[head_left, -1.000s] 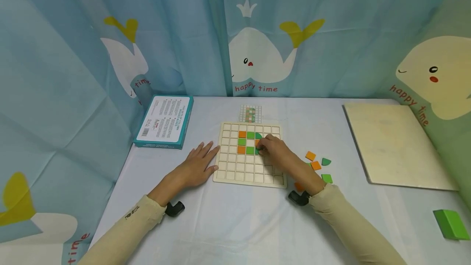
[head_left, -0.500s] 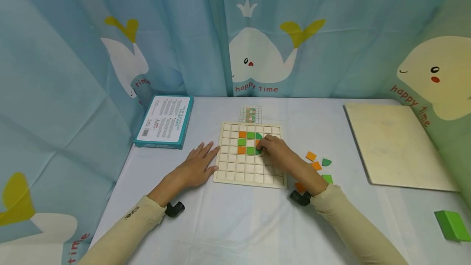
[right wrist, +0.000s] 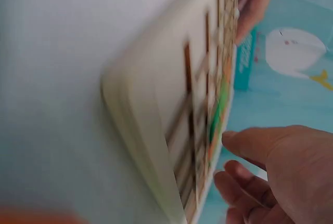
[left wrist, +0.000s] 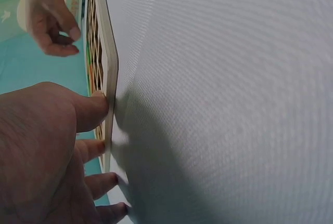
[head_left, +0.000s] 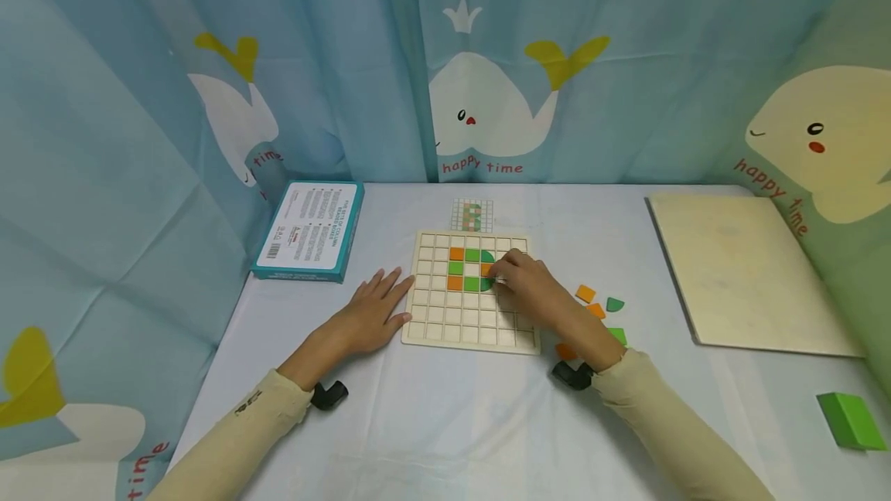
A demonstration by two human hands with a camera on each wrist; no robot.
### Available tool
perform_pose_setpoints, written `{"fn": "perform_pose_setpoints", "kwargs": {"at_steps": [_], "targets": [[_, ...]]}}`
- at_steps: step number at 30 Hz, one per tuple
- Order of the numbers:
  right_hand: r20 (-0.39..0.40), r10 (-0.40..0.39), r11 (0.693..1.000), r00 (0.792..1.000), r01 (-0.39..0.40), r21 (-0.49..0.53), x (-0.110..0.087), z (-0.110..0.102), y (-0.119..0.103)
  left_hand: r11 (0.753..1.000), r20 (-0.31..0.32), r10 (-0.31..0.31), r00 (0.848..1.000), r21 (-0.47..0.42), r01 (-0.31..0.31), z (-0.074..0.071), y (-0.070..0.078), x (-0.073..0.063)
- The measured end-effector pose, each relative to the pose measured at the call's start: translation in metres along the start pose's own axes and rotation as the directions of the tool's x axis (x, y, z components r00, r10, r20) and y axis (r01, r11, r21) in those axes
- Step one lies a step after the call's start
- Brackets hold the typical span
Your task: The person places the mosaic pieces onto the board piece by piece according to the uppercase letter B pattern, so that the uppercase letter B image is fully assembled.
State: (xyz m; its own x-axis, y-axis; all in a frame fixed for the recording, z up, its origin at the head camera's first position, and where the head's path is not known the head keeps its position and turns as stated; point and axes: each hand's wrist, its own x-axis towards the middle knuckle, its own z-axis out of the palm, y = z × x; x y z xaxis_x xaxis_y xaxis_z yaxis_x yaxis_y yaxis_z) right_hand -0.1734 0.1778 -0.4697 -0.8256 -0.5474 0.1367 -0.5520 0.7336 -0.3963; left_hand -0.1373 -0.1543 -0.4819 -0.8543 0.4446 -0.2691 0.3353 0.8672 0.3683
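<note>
Several loose tiles (head_left: 585,294), right forearm (head_left: 590,336) masking some; grid board (head_left: 453,314) near-square, sides running ahead. I see left hand (head_left: 372,315), fingers spread; right hand (head_left: 532,288), fingers parted.

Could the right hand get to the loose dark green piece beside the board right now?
Probably yes: the dark green piece lies uncovered on the cloth, and the right hand looks empty, though it would first have to leave the board.
</note>
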Motion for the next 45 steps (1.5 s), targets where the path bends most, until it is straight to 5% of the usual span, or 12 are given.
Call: {"fn": "perform_pose_setpoints", "kwargs": {"at_steps": [6,14,21,38,45], "targets": [[0.052,0.177,0.984,0.983,-0.178,0.002,-0.023,-0.033,0.020,1.000,0.003,-0.001,1.000,-0.002,0.001,0.001,0.000,0.000],[0.205,0.427,0.897,0.881,-0.442,0.029,-0.057,-0.063,0.055,1.000,-0.004,0.020,1.000,-0.004,-0.020,0.001,-0.002,0.001],[0.187,0.389,0.908,0.902,-0.410,0.087,-0.067,-0.057,0.070,1.000,-0.002,0.018,1.000,-0.008,-0.018,0.001,-0.002,0.001],[0.136,0.432,0.887,0.892,-0.447,0.114,-0.074,-0.051,0.074,1.000,0.002,0.009,1.000,0.004,-0.009,0.000,-0.001,0.001],[0.100,0.386,0.908,0.917,-0.397,0.134,-0.076,-0.046,0.076,1.000,0.000,0.006,1.000,0.003,-0.006,0.001,-0.002,0.001]]}}
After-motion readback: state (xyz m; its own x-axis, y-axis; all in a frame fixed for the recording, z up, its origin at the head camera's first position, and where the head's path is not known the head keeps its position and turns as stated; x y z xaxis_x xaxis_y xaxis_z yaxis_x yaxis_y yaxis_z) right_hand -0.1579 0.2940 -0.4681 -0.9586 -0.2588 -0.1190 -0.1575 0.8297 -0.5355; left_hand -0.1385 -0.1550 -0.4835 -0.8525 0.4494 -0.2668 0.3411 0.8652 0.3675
